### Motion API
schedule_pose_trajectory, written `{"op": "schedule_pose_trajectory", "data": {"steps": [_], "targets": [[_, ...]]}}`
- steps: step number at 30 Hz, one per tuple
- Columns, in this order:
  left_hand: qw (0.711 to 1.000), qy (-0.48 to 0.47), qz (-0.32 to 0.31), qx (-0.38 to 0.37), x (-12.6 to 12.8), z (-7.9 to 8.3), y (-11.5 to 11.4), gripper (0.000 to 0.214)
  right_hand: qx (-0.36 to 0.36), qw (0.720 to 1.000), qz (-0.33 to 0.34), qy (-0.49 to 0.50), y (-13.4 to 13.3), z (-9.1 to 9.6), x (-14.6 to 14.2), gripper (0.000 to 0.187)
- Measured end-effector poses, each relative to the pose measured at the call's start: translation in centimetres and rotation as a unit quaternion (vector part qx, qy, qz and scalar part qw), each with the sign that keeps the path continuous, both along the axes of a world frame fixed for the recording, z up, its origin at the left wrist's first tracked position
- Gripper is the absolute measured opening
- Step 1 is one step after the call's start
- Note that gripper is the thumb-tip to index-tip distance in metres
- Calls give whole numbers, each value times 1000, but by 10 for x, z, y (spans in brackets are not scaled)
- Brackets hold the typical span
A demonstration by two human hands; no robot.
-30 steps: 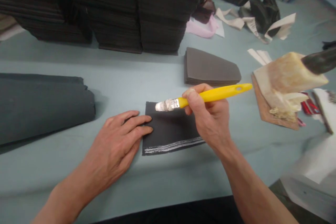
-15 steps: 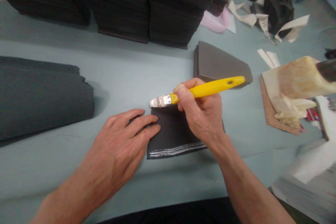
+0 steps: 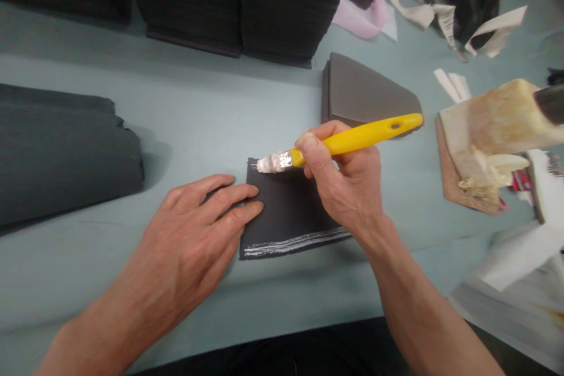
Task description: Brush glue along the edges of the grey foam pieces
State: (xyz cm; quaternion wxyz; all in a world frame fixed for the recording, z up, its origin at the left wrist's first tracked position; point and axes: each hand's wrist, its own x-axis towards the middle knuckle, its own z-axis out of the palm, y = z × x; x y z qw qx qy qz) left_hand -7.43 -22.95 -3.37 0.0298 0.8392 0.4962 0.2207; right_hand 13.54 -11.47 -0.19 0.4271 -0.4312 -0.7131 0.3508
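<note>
A yellow-handled brush (image 3: 361,138) with white-coated bristles is gripped in my right hand (image 3: 346,179). Its tip touches the far left corner of a flat black piece of material (image 3: 286,205) on the table. White streaks run along that piece's near edge, and a small white mark shows at its far left corner. My left hand (image 3: 202,226) lies with fingers apart, its fingertips resting on the piece's left edge. Part of the piece is hidden under my right hand.
Tall black stacks (image 3: 189,6) stand at the back. Dark folded material (image 3: 66,153) lies left, and a grey stack of cut pieces (image 3: 370,88) sits behind my right hand. At right are a stained, pale container (image 3: 493,123), paper strips (image 3: 497,29) and white sheets (image 3: 515,258).
The brush tip has moved slightly right along the far edge from the corner, and white marks now show there. My left hand still rests on the left edge.
</note>
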Motion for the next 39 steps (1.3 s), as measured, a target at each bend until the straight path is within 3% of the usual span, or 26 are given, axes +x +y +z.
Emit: {"op": "schedule_pose_trajectory", "data": {"steps": [10, 22, 31, 39], "targets": [[1000, -9, -1, -25, -5, -3, 0, 39, -2, 999, 3, 33, 4, 5, 15, 31], [1000, -1, -8, -21, -3, -1, 0, 37, 21, 986, 164, 13, 22, 2, 14, 38], [1000, 17, -19, -7, -3, 4, 3, 37, 28, 977, 212, -22, 27, 2, 16, 39], [1000, 5, -15, -23, -4, 1, 1, 37, 36, 976, 213, -28, 29, 4, 31, 36]]}}
